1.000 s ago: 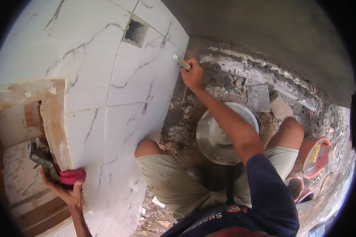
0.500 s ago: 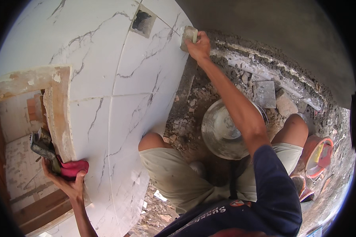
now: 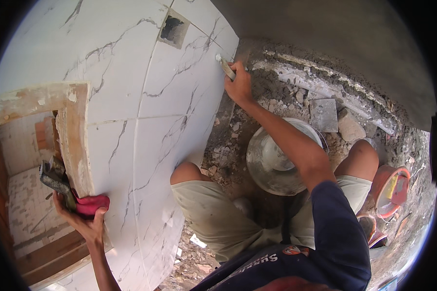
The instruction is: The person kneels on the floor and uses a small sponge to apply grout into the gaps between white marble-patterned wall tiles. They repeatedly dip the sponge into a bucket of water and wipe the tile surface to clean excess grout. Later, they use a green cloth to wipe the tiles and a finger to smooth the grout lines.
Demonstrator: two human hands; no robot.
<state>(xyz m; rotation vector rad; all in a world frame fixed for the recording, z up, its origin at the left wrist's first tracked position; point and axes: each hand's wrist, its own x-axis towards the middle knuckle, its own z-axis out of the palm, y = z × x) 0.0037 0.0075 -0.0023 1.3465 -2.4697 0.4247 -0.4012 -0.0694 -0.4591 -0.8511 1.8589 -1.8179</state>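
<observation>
The right hand (image 3: 239, 86) is closed on a flat pale piece (image 3: 226, 69), seen nearly edge-on, with the fingers and thumb clamped about its lower end. The piece slants up and leftward, its whitish tip at the face of the marbled tile wall (image 3: 116, 104), near the wall's far corner; whether tip and tile touch cannot be told. At the lower left, the left hand (image 3: 86, 225) grips a red-pink bundle (image 3: 92, 205), thumb on the near side, fingers curled beneath. A dark, blocky object (image 3: 54, 175) lies directly above the bundle; its kind is unclear. Both are beside the rough, plaster-edged frame (image 3: 75, 145) of an opening in the wall.

Higher on the tiles is a square recess (image 3: 174, 29), to the left of the pale piece. Below the right forearm stands a round, grey-stained bucket (image 3: 263, 170), partly covered by the arm and set between the person's bent knees. Beyond it, on rubble-strewn ground, a square grey slab (image 3: 324, 115) lies beside a rough stone block (image 3: 350, 125). An orange-red container (image 3: 394, 194) lies outside the right knee. A dark grey wall (image 3: 335, 26) bounds the upper right.
</observation>
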